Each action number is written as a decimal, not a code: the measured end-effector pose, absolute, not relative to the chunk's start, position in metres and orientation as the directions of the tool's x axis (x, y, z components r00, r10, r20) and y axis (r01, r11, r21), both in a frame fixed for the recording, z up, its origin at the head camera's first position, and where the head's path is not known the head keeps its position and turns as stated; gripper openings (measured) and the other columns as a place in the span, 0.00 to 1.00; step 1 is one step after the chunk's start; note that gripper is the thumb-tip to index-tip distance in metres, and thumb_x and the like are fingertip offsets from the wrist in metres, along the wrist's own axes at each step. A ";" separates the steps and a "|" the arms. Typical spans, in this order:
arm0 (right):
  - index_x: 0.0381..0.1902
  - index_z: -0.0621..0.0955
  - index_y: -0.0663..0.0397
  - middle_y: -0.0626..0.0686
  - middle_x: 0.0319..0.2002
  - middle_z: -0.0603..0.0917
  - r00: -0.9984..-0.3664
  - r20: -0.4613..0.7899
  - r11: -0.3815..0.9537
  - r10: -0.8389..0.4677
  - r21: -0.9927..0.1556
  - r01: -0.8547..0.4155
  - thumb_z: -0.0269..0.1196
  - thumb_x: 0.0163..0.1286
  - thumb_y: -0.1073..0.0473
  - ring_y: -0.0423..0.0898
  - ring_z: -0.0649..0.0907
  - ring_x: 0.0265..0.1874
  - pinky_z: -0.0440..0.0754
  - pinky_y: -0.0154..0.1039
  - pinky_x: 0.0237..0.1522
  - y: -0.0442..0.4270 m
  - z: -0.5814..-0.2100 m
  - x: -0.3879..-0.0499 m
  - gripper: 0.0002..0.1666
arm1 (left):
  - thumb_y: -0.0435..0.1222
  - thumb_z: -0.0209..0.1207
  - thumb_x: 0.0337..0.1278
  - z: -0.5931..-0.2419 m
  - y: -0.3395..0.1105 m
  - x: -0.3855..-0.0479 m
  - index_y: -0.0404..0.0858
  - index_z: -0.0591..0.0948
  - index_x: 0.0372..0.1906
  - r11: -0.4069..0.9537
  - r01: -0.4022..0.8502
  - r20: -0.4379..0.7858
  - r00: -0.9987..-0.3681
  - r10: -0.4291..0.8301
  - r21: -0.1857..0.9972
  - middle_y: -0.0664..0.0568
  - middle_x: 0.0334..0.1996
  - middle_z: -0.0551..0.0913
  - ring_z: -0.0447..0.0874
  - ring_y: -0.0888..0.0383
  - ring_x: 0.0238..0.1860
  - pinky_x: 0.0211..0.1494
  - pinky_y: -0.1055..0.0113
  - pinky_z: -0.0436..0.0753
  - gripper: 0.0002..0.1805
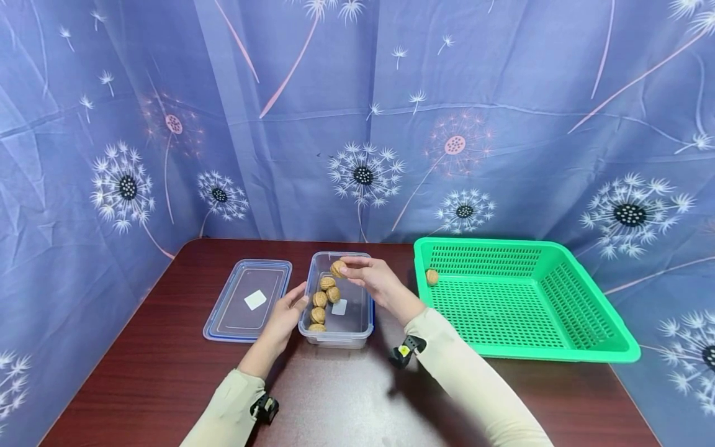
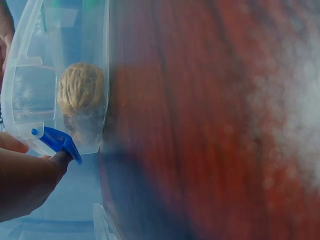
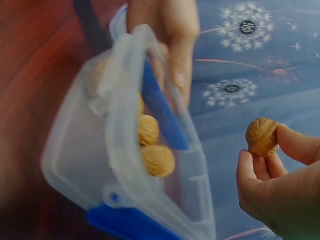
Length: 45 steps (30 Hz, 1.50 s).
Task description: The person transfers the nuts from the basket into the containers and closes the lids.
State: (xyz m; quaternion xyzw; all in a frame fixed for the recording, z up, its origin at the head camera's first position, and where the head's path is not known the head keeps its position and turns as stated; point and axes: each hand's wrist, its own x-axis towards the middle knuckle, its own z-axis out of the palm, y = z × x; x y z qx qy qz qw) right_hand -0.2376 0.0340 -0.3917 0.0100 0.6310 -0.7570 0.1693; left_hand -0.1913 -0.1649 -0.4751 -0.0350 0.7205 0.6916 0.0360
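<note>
— How is the walnut (image 1: 337,268) being held?
— Above the box (image 1: 336,336), it is being pinched by the right hand (image 1: 381,280); the box's side is being touched by the left hand (image 1: 283,315), fingers extended.
— Its handling?
— Light, hard, rollable, it is being judged; opposite ridged sides are being favoured.

Glossy red-brown wood-grain table (image 1: 139,366) is carrying three items: clear blue-edged lid (image 1: 249,280) lying flat at left, clear plastic container (image 1: 356,320) standing mid-table near it, green basket (image 1: 497,310) sitting at right.
</note>
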 end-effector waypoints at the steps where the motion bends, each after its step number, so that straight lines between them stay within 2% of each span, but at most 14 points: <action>1: 0.56 0.77 0.72 0.53 0.40 0.85 -0.942 -0.231 -0.138 -0.244 -0.953 0.269 0.62 0.63 0.73 0.41 0.83 0.37 0.75 0.47 0.61 0.032 -0.395 -0.237 0.22 | 0.29 0.45 0.70 -0.475 -0.165 -0.191 0.28 0.61 0.70 0.038 -0.100 -0.100 -0.995 -0.002 0.994 0.31 0.68 0.62 0.59 0.40 0.69 0.73 0.49 0.58 0.26; 10: 0.56 0.75 0.74 0.59 0.45 0.84 -0.924 -0.265 -0.148 -0.275 -0.938 0.312 0.60 0.64 0.73 0.39 0.82 0.36 0.71 0.51 0.64 0.015 -0.422 -0.226 0.22 | 0.29 0.45 0.70 -0.477 -0.164 -0.192 0.29 0.62 0.70 0.029 -0.105 -0.105 -0.994 -0.012 0.994 0.33 0.68 0.64 0.61 0.42 0.69 0.72 0.50 0.60 0.25; 18: 0.55 0.74 0.79 0.65 0.48 0.82 -0.927 -0.267 -0.159 -0.261 -0.936 0.315 0.59 0.64 0.76 0.41 0.81 0.36 0.79 0.41 0.56 0.003 -0.442 -0.220 0.21 | 0.29 0.45 0.71 -0.477 -0.165 -0.192 0.30 0.62 0.70 0.029 -0.113 -0.113 -0.994 -0.007 0.993 0.33 0.68 0.63 0.60 0.42 0.69 0.72 0.50 0.60 0.25; 26: 0.55 0.73 0.80 0.69 0.49 0.81 -0.939 -0.249 -0.114 -0.237 -0.953 0.281 0.59 0.63 0.76 0.42 0.81 0.39 0.77 0.46 0.58 -0.004 -0.456 -0.217 0.22 | 0.29 0.44 0.71 -0.471 -0.165 -0.190 0.27 0.60 0.70 0.028 -0.105 -0.106 -0.994 0.012 0.994 0.31 0.68 0.61 0.58 0.40 0.70 0.73 0.48 0.58 0.26; 31: 0.56 0.72 0.81 0.70 0.56 0.77 -0.944 -0.260 -0.082 -0.204 -0.956 0.281 0.57 0.63 0.77 0.44 0.80 0.44 0.78 0.43 0.57 -0.005 -0.441 -0.204 0.22 | 0.28 0.44 0.71 -0.468 -0.164 -0.189 0.27 0.60 0.70 0.023 -0.103 -0.103 -0.995 0.016 0.994 0.31 0.68 0.62 0.59 0.40 0.70 0.73 0.49 0.58 0.26; 34: 0.56 0.73 0.79 0.68 0.57 0.77 -0.952 -0.248 -0.064 -0.181 -0.963 0.263 0.58 0.61 0.78 0.46 0.80 0.46 0.79 0.42 0.55 -0.005 -0.446 -0.205 0.23 | 0.29 0.45 0.71 -0.477 -0.165 -0.193 0.29 0.61 0.70 0.025 -0.100 -0.100 -0.995 0.004 0.995 0.33 0.68 0.63 0.60 0.43 0.69 0.72 0.51 0.60 0.25; 35: 0.55 0.75 0.77 0.66 0.56 0.78 -0.957 -0.235 -0.069 -0.173 -0.966 0.249 0.59 0.60 0.79 0.47 0.81 0.46 0.80 0.41 0.54 -0.005 -0.456 -0.210 0.23 | 0.29 0.45 0.71 -0.476 -0.165 -0.193 0.29 0.61 0.70 0.024 -0.101 -0.101 -0.995 0.003 0.995 0.33 0.68 0.63 0.61 0.43 0.69 0.72 0.51 0.60 0.25; 37: 0.52 0.79 0.71 0.62 0.52 0.81 -0.959 -0.223 -0.091 -0.174 -0.966 0.241 0.63 0.57 0.77 0.47 0.82 0.45 0.82 0.40 0.50 -0.007 -0.510 -0.240 0.23 | 0.29 0.45 0.71 -0.476 -0.166 -0.193 0.28 0.61 0.70 0.025 -0.097 -0.097 -0.995 0.005 0.995 0.32 0.68 0.63 0.61 0.42 0.69 0.72 0.50 0.60 0.25; 42: 0.45 0.85 0.54 0.53 0.42 0.84 -0.960 -0.198 -0.146 -0.197 -0.963 0.229 0.73 0.48 0.70 0.44 0.84 0.38 0.85 0.37 0.39 -0.014 -0.678 -0.336 0.23 | 0.29 0.44 0.71 -0.476 -0.165 -0.192 0.28 0.61 0.70 0.025 -0.091 -0.091 -0.996 0.009 0.996 0.31 0.68 0.62 0.61 0.40 0.69 0.71 0.48 0.61 0.25; 45: 0.43 0.86 0.52 0.52 0.42 0.84 -0.964 -0.196 -0.128 -0.177 -0.967 0.220 0.74 0.46 0.67 0.44 0.84 0.37 0.85 0.36 0.37 -0.016 -0.712 -0.355 0.23 | 0.29 0.44 0.71 -0.477 -0.165 -0.191 0.28 0.61 0.70 0.026 -0.094 -0.094 -0.996 0.005 0.995 0.31 0.68 0.62 0.61 0.40 0.68 0.71 0.48 0.61 0.25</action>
